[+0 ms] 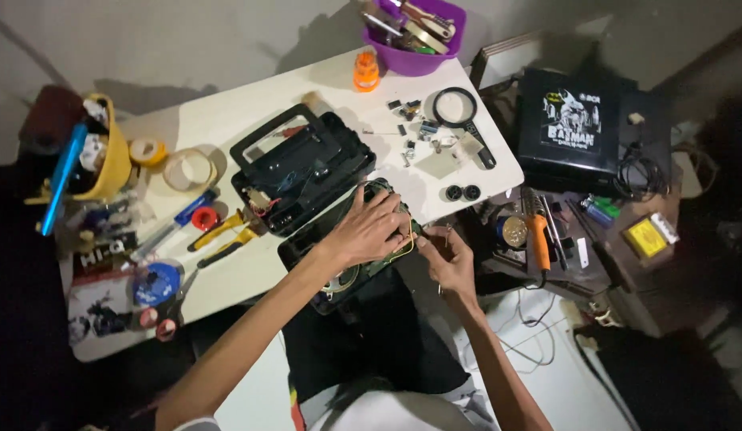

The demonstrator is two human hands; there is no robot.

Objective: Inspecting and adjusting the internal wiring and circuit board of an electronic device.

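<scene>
1. A black plastic device half-shell (pixel 339 259) with exposed wiring is seen at the near edge of a white table (pixel 251 104).
2. The left hand (pixel 369 230) is laid flat on this shell, fingers spread.
3. The right hand (pixel 447 257) is held just beside the shell's right end, fingertips pinched on something too small to tell.
4. A second black plastic casing with a carry handle (pixel 299 164) is placed just behind.
5. Yellow-handled pliers (pixel 223 237) are laid to the left.
6. A black-rimmed magnifying glass (pixel 464 120) is set among small loose parts.
</scene>
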